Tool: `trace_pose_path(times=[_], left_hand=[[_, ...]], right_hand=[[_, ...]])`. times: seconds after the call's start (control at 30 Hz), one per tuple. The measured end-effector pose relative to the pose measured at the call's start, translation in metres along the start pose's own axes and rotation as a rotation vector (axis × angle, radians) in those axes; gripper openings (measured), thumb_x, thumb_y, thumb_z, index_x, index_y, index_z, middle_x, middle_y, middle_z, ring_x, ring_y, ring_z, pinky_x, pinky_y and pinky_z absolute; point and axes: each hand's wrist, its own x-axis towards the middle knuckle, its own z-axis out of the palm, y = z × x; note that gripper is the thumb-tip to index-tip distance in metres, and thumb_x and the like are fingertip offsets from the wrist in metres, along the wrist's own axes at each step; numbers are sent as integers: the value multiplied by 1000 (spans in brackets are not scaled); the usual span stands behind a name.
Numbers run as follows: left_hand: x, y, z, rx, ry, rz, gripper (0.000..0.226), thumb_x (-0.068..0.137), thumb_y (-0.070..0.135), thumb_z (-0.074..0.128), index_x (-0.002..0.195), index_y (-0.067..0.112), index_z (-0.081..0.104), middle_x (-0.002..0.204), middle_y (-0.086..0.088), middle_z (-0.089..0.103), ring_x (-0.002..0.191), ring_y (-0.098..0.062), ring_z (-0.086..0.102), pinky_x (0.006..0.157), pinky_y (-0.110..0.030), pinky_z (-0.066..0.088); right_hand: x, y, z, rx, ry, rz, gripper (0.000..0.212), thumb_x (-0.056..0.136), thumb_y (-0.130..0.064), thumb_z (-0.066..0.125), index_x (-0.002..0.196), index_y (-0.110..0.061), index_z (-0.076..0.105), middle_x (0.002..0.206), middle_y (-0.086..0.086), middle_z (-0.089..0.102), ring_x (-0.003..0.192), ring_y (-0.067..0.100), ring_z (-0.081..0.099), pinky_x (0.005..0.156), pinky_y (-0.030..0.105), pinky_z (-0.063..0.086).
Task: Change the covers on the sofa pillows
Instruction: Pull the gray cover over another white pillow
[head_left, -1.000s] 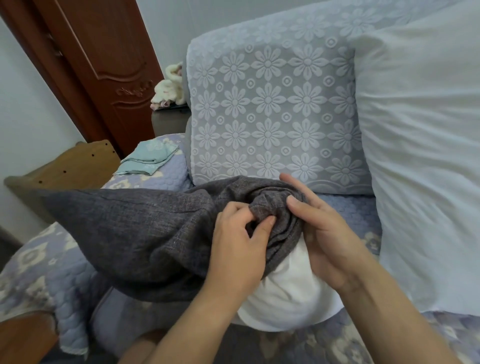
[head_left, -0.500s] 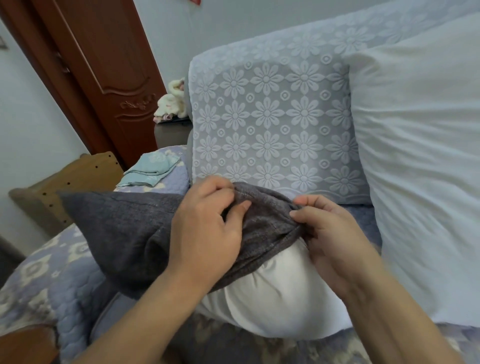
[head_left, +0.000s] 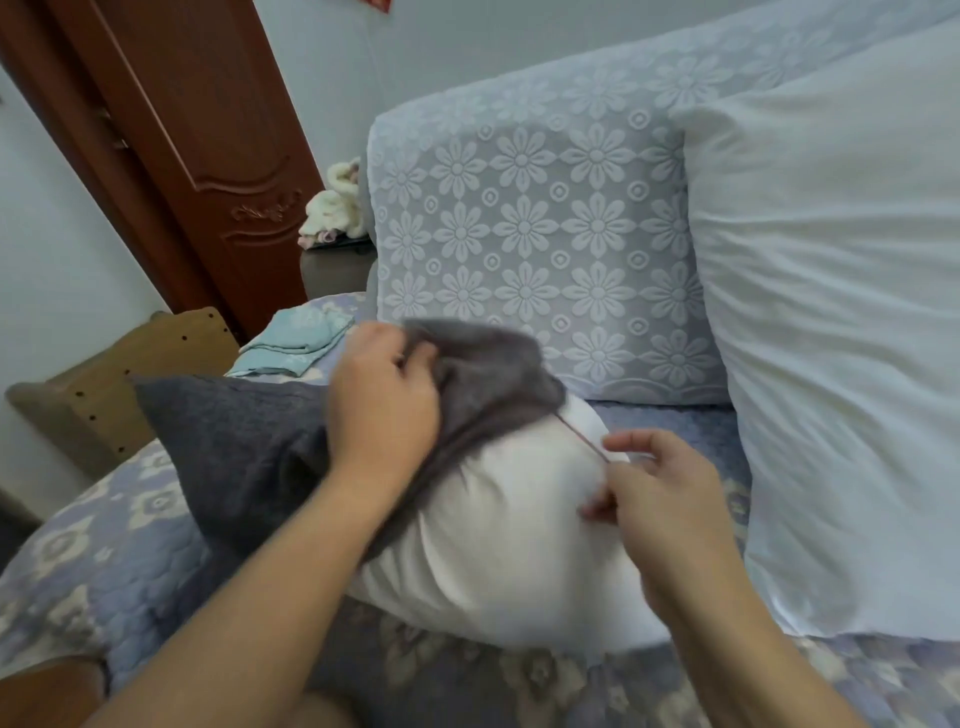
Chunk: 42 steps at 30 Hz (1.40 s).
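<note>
Fingers (head_left: 415, 358) on one cover (head_left: 249, 447) (gray)

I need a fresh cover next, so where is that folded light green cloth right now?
In the head view, the folded light green cloth lies on the sofa seat at left, behind the grey cover, beside the wooden chair.

no readable text, no labels, no brands, no numbers anywhere

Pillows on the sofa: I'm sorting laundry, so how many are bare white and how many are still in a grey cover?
Bare white pillow: 1
Pillow half in a grey cover: 1
Total: 2
</note>
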Motion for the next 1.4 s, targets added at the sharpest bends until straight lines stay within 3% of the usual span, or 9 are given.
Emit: trace_pose_path(times=[0.1, 0.27, 0.47, 0.63, 0.77, 0.9, 1.13, 1.27, 1.4], left_hand=[[23, -1, -23, -125, 67, -40, 9, 97, 18, 61, 98, 11, 67, 101, -4, 63, 95, -22, 59, 86, -35, 47], [-18, 2, -13, -636, -457, -342, 19, 100, 10, 58, 111, 15, 72, 109, -2, 77, 109, -26, 70, 103, -53, 50], [-63, -12, -14, -838, -717, -410, 22, 94, 20, 61, 111, 14, 74, 115, -9, 75, 113, -27, 68, 105, -50, 50], [-60, -15, -21, -417, -873, 10, 20, 102, 19, 58, 119, 23, 67, 123, 10, 65, 119, -7, 59, 108, -38, 45], [-58, -11, -22, -217, -783, 202, 19, 95, 25, 66, 114, 24, 64, 120, 18, 58, 116, -1, 55, 101, -33, 46], [-62, -11, -17, -118, -752, 139, 51, 81, 46, 76, 124, 40, 50, 119, 27, 54, 113, 5, 52, 98, -34, 49], [-57, -11, 21, -244, -833, 53, 35, 98, 41, 60, 132, 36, 55, 124, 23, 62, 118, 5, 55, 107, -32, 46], [-41, -13, 24, -310, -1007, -11, 41, 100, 23, 62, 140, 30, 54, 130, 23, 62, 118, 13, 53, 102, -7, 38], [-35, -15, 36, -11, -969, 116, 51, 85, 38, 75, 129, 35, 50, 123, 10, 61, 115, -10, 58, 104, -32, 46]], right_hand=[[11, 17, -23, -17, 86, 69, 29, 80, 10, 54, 100, -5, 68, 55, 13, 63, 50, 24, 60, 59, 40, 57], [9, -18, -3, 104, -68, -212, 14, 95, -3, 54, 97, -13, 63, 59, 5, 60, 46, 19, 56, 50, 38, 52], [13, -6, 14, 36, -248, 89, 36, 102, -33, 54, 82, -4, 60, 59, 6, 51, 45, 17, 52, 50, 31, 52], [18, -2, 8, 171, -349, 249, 26, 102, -26, 58, 106, 0, 58, 84, 15, 63, 55, 19, 59, 53, 32, 57], [23, 2, 4, 50, -387, 201, 36, 94, -36, 68, 93, 0, 62, 67, 9, 54, 52, 14, 50, 56, 29, 54], [20, 5, 10, 51, -558, 145, 25, 91, -29, 71, 74, -13, 62, 64, 4, 52, 59, 14, 47, 62, 30, 43], [46, 34, 10, 763, -458, 473, 30, 90, -4, 53, 114, 8, 66, 106, 22, 72, 84, 25, 71, 76, 36, 62], [50, 45, 8, 857, -486, 526, 43, 94, -10, 52, 132, 10, 56, 130, 25, 63, 93, 27, 72, 84, 40, 61], [48, 43, 7, 751, -561, 467, 40, 91, -9, 57, 127, 7, 62, 119, 22, 69, 93, 25, 71, 85, 36, 61]])
